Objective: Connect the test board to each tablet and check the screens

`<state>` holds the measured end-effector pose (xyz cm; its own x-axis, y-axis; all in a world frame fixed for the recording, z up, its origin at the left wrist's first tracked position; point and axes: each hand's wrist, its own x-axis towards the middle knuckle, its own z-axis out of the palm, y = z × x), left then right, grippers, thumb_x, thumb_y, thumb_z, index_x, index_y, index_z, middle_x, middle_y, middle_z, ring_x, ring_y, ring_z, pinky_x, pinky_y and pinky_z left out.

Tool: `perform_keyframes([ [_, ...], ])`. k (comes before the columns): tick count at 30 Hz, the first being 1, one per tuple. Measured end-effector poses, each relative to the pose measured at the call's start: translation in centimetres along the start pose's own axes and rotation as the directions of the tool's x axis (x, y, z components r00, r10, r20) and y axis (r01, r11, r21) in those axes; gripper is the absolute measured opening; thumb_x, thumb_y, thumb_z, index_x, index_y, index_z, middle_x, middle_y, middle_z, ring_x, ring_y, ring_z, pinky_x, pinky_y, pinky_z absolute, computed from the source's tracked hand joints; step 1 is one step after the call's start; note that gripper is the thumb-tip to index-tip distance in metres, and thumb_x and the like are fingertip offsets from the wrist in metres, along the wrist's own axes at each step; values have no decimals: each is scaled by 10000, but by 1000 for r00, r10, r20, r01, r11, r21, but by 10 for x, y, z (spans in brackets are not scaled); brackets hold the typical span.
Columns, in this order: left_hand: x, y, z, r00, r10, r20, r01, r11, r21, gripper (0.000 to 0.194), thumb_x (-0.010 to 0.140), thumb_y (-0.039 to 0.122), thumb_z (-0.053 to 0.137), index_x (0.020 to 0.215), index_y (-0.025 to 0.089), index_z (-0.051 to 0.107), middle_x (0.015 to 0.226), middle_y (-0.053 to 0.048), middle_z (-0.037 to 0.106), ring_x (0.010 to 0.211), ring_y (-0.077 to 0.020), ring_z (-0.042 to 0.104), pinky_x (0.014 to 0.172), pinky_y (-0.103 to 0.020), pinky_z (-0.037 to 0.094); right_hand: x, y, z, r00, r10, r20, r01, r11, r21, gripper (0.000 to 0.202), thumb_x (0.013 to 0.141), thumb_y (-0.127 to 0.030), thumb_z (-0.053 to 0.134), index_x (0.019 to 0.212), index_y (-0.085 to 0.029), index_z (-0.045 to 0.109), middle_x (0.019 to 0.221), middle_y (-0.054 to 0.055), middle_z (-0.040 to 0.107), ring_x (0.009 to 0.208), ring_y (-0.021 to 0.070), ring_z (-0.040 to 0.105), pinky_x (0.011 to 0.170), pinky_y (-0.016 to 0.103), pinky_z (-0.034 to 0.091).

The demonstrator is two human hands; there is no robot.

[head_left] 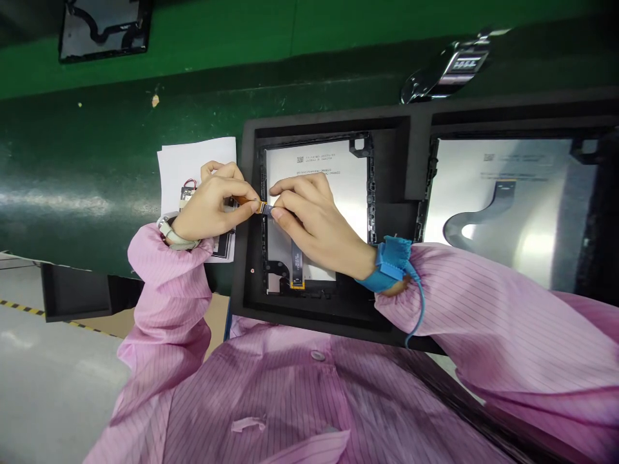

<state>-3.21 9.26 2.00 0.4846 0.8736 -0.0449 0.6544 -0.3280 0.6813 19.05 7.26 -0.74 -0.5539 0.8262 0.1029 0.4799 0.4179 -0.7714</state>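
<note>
1. The left hand (pixel 207 206) pinches one end of a small orange flex cable (pixel 256 205) between thumb and fingertips, at the left edge of the panel (pixel 338 187).
2. The right hand (pixel 314 222) meets it there, thumb and forefinger closed on the cable's connector end; its wrist wears a blue strap (pixel 389 264).
3. The panel lies in the left bay of a black foam tray (pixel 391 167). A second panel (pixel 507 200) fills the right bay.
4. White paper (pixel 193 161) lies under the left hand on the green belt (pixel 97 148).
</note>
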Motion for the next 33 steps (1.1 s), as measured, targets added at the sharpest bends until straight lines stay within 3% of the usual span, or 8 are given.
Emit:
perform_keyframes([
  [33, 1, 3, 6, 1000, -15, -19, 16, 998, 67, 219, 897, 325, 598, 743, 218, 712, 705, 15, 582, 831, -201, 556, 1020, -504, 294, 1, 0, 6, 999, 8, -45, -10, 999, -51, 235, 1031, -281, 412, 872, -217, 572, 1151, 93, 664, 1116, 286, 496, 1031, 512, 422],
])
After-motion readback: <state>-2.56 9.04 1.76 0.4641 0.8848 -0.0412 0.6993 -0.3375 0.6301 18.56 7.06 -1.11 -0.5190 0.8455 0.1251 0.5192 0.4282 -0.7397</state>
